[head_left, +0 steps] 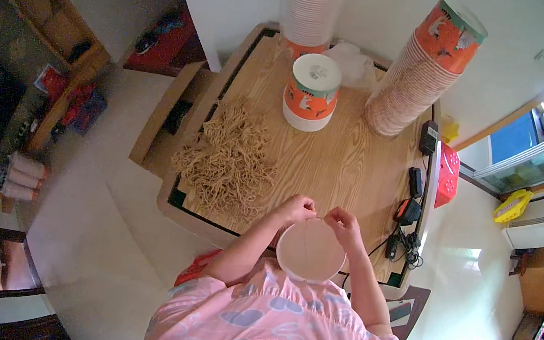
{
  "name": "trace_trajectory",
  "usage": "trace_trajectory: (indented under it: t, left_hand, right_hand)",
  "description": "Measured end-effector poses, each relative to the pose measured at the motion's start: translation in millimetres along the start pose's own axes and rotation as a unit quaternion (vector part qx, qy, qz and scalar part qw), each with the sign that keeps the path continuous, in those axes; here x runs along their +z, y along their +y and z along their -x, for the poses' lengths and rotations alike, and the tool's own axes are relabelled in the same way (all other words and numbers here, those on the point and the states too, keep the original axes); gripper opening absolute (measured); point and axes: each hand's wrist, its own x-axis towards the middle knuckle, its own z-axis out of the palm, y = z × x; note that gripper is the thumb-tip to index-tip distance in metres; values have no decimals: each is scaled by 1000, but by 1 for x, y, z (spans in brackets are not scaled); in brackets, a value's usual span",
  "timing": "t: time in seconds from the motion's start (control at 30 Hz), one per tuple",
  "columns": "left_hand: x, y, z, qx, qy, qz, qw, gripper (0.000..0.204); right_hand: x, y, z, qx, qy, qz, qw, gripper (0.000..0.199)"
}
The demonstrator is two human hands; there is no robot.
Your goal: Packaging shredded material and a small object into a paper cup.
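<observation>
A white paper bucket rests against my lap at the table's near edge, its open mouth facing up. Both hands meet at its far rim. My left hand is closed in a pinch, and my right hand pinches just beside it. A thin pale cord seems to run between the fingertips and down across the bucket's mouth; its ends are too fine to make out. Left of the hands lies a tangled heap of beige twisted cords. Beyond them stands an upside-down orange and white paper bucket.
A tall stack of nested buckets leans at the back right, with another stack at the back. Black adapters and cables line the table's right edge. An open cardboard box adjoins the left side. A red plastic stool stands right.
</observation>
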Motion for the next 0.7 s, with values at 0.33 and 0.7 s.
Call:
trace_trajectory:
  t: [0.33, 0.7]
  left_hand:
    - [-22, 60, 32, 39, -106, 85, 990, 15]
    - [-1, 71, 49, 52, -58, -20, 997, 13]
  right_hand:
    - [-11, -41, 19, -102, -7, 88, 991, 8]
    - [-20, -37, 24, 19, -117, 95, 988, 9]
